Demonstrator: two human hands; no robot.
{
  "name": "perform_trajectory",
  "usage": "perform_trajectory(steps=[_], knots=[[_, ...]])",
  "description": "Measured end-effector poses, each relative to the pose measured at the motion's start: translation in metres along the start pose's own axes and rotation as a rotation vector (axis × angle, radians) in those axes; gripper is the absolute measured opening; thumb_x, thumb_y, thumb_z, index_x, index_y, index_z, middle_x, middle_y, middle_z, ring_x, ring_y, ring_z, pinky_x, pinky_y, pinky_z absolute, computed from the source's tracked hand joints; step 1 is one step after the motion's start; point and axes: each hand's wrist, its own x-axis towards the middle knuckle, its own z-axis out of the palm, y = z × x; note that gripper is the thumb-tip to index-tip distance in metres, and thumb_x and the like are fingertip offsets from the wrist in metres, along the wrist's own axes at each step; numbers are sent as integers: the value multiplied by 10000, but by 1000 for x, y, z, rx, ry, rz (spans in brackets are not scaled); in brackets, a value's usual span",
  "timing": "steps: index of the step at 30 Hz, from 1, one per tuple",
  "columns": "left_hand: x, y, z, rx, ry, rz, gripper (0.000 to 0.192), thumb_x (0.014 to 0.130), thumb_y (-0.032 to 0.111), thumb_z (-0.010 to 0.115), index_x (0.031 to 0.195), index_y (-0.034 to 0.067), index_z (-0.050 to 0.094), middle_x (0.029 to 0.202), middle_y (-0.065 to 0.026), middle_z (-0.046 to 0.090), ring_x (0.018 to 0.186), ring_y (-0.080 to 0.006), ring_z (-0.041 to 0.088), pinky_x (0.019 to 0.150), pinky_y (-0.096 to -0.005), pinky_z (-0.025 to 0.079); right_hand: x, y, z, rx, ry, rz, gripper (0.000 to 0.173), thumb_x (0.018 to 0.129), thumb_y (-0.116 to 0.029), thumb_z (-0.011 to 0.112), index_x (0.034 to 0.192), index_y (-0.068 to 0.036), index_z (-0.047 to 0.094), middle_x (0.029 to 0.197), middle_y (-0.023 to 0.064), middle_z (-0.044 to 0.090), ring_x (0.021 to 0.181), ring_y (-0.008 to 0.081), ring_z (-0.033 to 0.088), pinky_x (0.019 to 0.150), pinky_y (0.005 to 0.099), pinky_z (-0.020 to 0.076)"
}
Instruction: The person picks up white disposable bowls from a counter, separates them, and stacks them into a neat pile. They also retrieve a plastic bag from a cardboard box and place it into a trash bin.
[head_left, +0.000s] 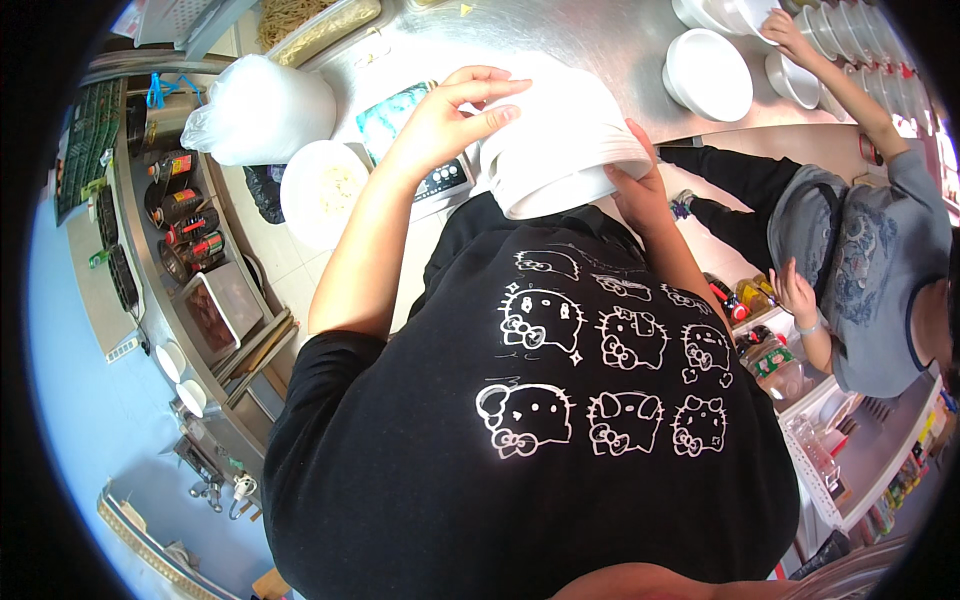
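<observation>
Nested white bowls (559, 139) are tilted on their side in front of my chest, above the near edge of the steel table. My left hand (469, 109) rests its fingers and thumb on the upper left of the bowls. On their right, my right hand (637, 184) grips the rims, with the thumb towards me. A digital scale (444, 178) lies on the table beside my left forearm, partly hidden by it. Left of that forearm is a white bowl (324, 193) holding pale shreds of food. A plastic-wrapped white bundle (262, 111) stands behind this bowl.
A co-worker (855, 217) stands at the right, one hand at white bowls (742, 13). Another white bowl (709, 75) sits on the steel table (630, 45). Noodles (289, 21) and a food tray (330, 30) are at the back left. Bottles (174, 165) line the left counter.
</observation>
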Motion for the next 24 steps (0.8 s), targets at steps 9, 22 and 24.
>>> perform_trajectory(steps=[9,22,24], knots=[[5,-1,15,49,14,-18,309,874,226,677,1178,169,694,1172,-63,627,944,-124,561,812,-247,452,-11,-14,-3,131,25,121,666,848,154,446,1452,-110,353,1541,66,254,1379,227,318,1119,382,294],[31,-48,32,273,255,-117,214,906,211,646,1089,109,693,1077,-70,658,797,-176,644,733,-260,504,5,-19,8,250,93,218,717,807,122,491,1462,-122,333,1392,115,433,1297,270,427,1081,437,377],[29,-49,36,315,273,-77,206,902,208,649,1071,96,690,1068,-72,660,802,-185,651,730,-275,511,4,-19,9,259,106,216,728,800,125,490,1465,-121,325,1393,117,429,1299,271,424,1085,439,370]])
